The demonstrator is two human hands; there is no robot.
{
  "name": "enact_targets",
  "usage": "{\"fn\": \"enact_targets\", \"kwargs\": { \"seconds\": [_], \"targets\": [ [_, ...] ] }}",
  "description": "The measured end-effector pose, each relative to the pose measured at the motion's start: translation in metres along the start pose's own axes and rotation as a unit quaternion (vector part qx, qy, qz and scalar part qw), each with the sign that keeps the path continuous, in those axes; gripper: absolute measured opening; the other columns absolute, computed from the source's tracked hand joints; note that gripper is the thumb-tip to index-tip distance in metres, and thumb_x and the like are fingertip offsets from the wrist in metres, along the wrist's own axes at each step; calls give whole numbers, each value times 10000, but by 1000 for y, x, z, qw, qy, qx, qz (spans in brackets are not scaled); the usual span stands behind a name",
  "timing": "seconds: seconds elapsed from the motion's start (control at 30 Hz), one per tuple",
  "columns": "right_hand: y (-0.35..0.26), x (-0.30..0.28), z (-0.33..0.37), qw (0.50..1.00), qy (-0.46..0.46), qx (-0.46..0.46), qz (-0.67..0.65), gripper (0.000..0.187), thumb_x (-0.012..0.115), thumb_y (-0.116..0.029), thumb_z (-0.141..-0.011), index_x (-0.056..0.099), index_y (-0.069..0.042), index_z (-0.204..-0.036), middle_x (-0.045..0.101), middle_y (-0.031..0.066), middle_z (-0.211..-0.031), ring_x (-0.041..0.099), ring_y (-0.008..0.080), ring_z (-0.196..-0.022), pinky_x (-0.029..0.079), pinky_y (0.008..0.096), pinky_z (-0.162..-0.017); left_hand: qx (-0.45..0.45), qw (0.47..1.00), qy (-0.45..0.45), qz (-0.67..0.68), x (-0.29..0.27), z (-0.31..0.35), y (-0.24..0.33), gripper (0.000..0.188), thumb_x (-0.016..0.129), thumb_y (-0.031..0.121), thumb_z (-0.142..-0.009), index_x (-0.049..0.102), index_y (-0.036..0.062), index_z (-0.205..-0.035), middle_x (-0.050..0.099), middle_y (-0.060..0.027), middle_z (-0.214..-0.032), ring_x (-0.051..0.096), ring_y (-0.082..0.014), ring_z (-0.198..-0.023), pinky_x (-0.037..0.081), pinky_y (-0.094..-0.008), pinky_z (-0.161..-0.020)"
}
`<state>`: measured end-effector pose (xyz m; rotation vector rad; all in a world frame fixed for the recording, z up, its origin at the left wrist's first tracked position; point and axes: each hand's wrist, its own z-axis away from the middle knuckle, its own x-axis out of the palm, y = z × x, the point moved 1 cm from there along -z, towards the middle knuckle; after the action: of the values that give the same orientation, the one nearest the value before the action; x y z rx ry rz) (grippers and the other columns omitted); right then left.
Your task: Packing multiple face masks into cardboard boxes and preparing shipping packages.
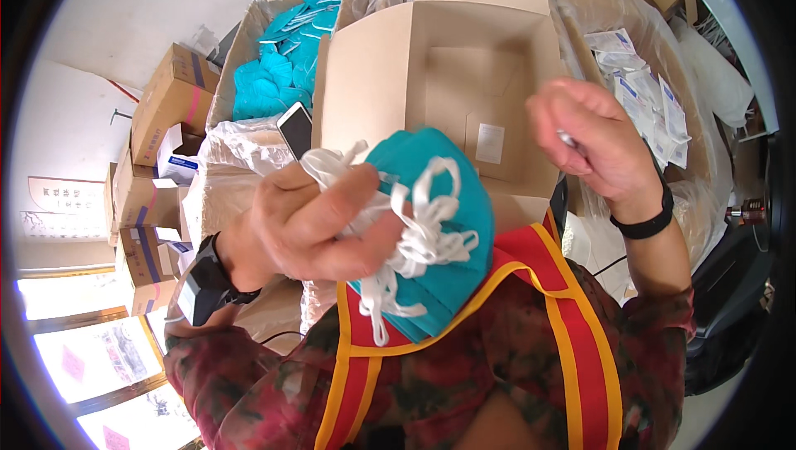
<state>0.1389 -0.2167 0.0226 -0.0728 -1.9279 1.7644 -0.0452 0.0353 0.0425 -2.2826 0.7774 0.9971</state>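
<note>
My left hand (311, 222) is closed around a stack of teal face masks (466, 210), held in front of my chest. White ear loops (427, 234) hang in a tangle over the front of the stack and between my fingers. My right hand (593, 131) is raised at the right, apart from the masks, with its fingers curled in. A small greyish tip shows at that fist, but motion blur hides what it is. Beyond both hands stands an open cardboard box (361, 77) with its flaps spread; a white label (490, 143) lies inside it.
At the far left, a plastic-lined carton holds many loose teal masks (278, 81). A smartphone (296, 130) leans beside the open box. On the right, another plastic-lined carton (705, 135) contains white packets (651, 106). Taped cartons (176, 89) are stacked along the left wall.
</note>
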Motion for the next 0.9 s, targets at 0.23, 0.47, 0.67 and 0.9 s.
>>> {"fn": "enact_targets", "kwargs": {
  "seconds": [0.23,0.47,0.67,0.9],
  "targets": [
    [-19,47,-46,956,-123,-40,263,214,571,-164,-950,621,-36,-1113,641,26,-789,568,92,-653,442,255,-592,4,1000,17,22,7,-14,4,376,707,111,-585,647,205,-944,597,-105,-1024,595,-102,-576,501,-229,-546],
    [-9,63,-66,902,-194,-160,351,135,570,-128,-915,620,-23,-984,624,148,-737,591,263,-631,463,350,-601,23,996,57,71,16,-21,1,398,716,125,-565,646,197,-950,595,-75,-971,587,-91,-575,484,-217,-507],
    [-17,44,-46,840,-140,-212,480,107,572,-130,-917,601,-27,-905,571,146,-661,555,302,-588,437,369,-563,11,998,51,42,10,-12,5,344,733,112,-616,628,162,-940,607,-157,-1036,586,-110,-531,526,-250,-520],
    [-3,37,-36,919,-169,-88,344,164,577,-175,-950,611,-15,-945,591,70,-723,532,163,-626,441,303,-591,-1,996,18,88,10,-26,8,358,746,93,-590,634,162,-923,588,-114,-983,611,-126,-585,545,-260,-550]
  ]
}}
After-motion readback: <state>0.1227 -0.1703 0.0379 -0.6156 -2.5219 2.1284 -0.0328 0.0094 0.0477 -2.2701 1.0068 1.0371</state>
